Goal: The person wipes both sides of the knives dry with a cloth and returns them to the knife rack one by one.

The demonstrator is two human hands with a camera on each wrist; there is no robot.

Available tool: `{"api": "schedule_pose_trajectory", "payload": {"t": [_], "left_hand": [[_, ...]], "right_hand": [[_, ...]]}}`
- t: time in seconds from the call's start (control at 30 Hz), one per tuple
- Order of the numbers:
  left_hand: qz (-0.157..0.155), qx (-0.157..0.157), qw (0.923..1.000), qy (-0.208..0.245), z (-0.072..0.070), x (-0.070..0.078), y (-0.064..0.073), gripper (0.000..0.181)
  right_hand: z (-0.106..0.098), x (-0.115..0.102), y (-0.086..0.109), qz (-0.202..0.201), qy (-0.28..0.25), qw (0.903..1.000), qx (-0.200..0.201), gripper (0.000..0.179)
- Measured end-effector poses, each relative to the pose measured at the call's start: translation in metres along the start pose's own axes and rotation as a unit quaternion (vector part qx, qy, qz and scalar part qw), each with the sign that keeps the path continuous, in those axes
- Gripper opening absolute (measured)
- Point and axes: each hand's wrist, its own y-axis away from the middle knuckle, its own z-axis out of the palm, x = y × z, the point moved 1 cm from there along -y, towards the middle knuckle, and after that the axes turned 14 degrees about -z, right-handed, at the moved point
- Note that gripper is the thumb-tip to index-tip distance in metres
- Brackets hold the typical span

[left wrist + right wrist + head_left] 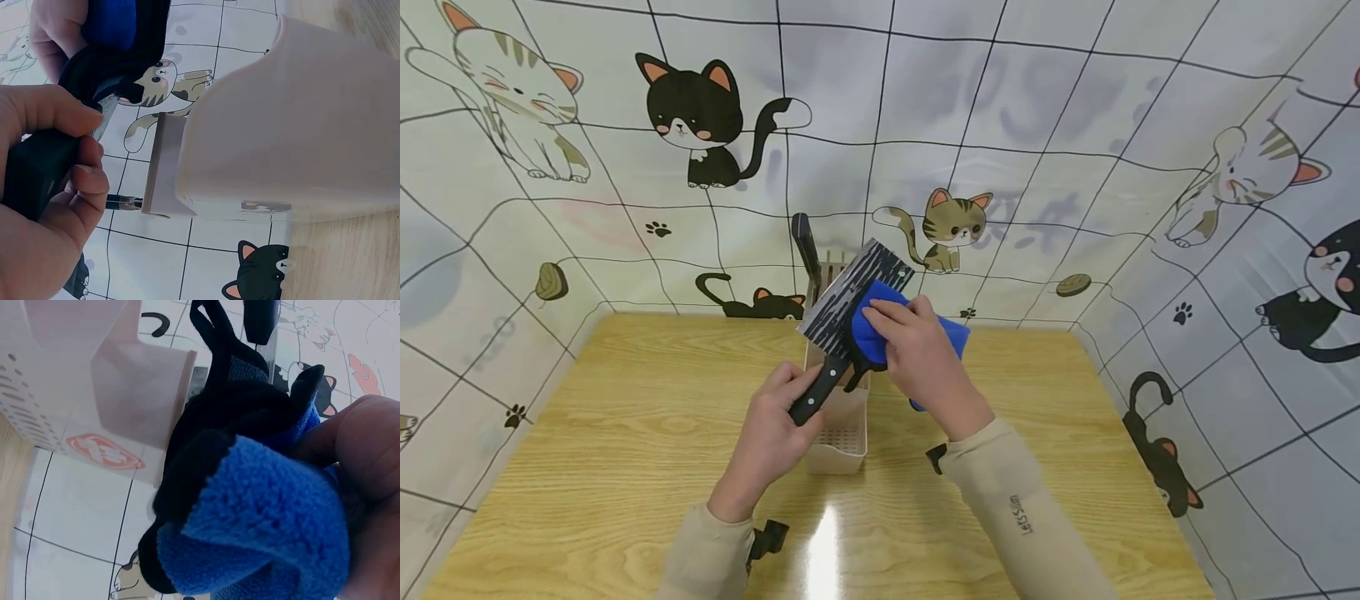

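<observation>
My left hand (775,421) grips the black riveted handle of a cleaver (842,304), its dark-and-silver streaked blade tilted up to the right. A blue fleecy cloth (871,329) with black edging is in my right hand (928,354), fingers pressing it over the right side of the blade. Part of the blade is covered by the cloth. In the left wrist view, fingers and thumb wrap the cleaver handle (37,169). The right wrist view shows the folded cloth (269,512) pinched by the right hand (375,469), its black loop hanging out.
Behind and below the hands, a pale plastic knife holder (842,458) with a perforated tray stands on the wooden table (662,400). A black-handled knife (805,242) stands upright in its back part. A cat-printed grid sheet (850,100) encloses the back and sides.
</observation>
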Motion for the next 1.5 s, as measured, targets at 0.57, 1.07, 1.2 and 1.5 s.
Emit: {"api": "schedule_pose_trajectory", "payload": {"t": [0.57,1.07,1.2,1.5], "left_hand": [[0.021,-0.001,0.9989,-0.042,0.005,0.003,0.003,0.055],[0.045,0.001,0.9933,-0.107,0.004,0.008,0.005,0.051],[0.054,0.007,0.9917,-0.116,0.004,0.007,0.006,0.053],[0.069,0.014,0.9887,-0.132,0.005,0.007,0.007,0.05]], "right_hand": [[0.011,-0.014,-0.019,-0.087,0.045,0.9952,-0.007,0.038],[0.015,-0.022,-0.023,-0.122,0.073,0.987,-0.074,0.04],[0.015,-0.023,-0.021,-0.133,0.091,0.9827,-0.091,0.038],[0.016,-0.021,-0.017,-0.152,0.099,0.9788,-0.095,0.042]]}}
